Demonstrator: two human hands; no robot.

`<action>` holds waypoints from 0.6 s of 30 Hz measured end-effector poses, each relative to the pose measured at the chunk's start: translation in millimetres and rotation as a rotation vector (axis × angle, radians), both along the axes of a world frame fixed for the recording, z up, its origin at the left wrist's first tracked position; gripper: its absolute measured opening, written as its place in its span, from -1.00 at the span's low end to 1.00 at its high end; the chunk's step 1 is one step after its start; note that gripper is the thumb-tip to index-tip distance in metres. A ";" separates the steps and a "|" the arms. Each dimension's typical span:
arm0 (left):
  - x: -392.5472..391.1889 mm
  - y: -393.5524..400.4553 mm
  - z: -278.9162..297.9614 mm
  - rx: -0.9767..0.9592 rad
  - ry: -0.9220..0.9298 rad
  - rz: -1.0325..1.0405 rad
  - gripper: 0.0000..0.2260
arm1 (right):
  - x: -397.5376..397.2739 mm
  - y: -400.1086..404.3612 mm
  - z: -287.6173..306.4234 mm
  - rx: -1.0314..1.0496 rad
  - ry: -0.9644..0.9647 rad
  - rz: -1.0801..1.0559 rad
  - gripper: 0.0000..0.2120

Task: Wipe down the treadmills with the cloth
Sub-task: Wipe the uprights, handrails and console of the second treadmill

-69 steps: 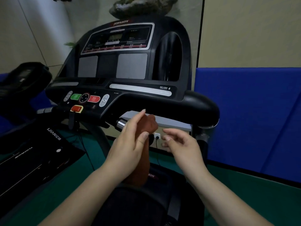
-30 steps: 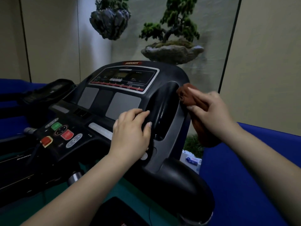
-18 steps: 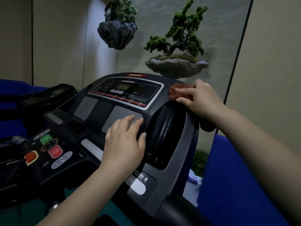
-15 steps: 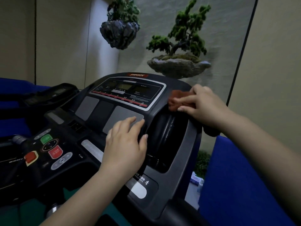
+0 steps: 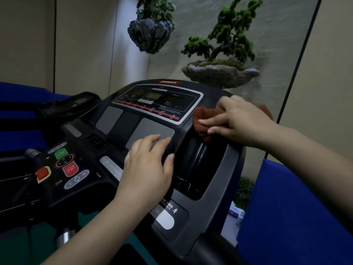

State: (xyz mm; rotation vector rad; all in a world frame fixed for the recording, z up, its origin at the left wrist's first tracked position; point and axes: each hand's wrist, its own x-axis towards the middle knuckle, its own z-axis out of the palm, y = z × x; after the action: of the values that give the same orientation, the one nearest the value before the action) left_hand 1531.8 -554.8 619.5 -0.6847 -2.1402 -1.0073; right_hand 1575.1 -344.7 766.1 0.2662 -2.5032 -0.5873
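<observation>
A black treadmill console (image 5: 217, 180) fills the middle of the view, with a display panel (image 5: 158, 101) at its top and coloured buttons at the lower left. My right hand (image 5: 238, 121) presses a brown cloth (image 5: 202, 121) against the console's upper right corner, just right of the display and above the dark cup recess (image 5: 193, 163). Its fingers lie over the cloth and hide part of it. My left hand (image 5: 147, 165) rests flat on the console, fingers spread on the grey speaker panel (image 5: 150, 129), holding nothing.
A second treadmill console (image 5: 70, 104) stands at the left. Blue padding (image 5: 298, 217) lines the wall at the right and far left. Two rock-and-tree ornaments (image 5: 221, 71) hang on the wall behind the console. A green floor shows below.
My right hand has slid the cloth down and left along the console's top right corner toward the display. My left hand has shifted slightly left onto the grey panel.
</observation>
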 end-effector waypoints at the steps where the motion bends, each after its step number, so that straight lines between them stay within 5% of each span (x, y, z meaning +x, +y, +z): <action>1: 0.2 0.3 0.2 0.000 -0.004 -0.001 -0.63 | -1.3 3.4 3.2 -0.028 0.012 0.009 -0.57; 5: -1.1 -0.7 1.6 -0.004 -0.039 -0.015 -0.65 | -13.8 8.1 17.4 -0.113 0.054 0.013 -0.69; 10: 1.9 -3.6 -1.5 -0.070 -0.065 -0.025 -0.66 | -2.0 3.4 11.6 0.030 -0.124 0.074 -0.72; 14: 4.1 -9.3 -8.7 -0.101 -0.106 -0.019 -0.65 | -6.5 7.5 24.1 -0.038 -0.007 0.110 -0.76; 18: 10.6 -13.6 -15.6 -0.073 -0.111 -0.016 -0.64 | -8.4 -9.0 12.7 0.140 -0.170 0.122 -0.76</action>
State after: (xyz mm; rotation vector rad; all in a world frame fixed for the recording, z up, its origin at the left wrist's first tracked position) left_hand 1542.3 -568.4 603.8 -0.6965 -2.2806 -1.0010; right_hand 1566.7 -353.7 778.8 0.5383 -2.5880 -0.7176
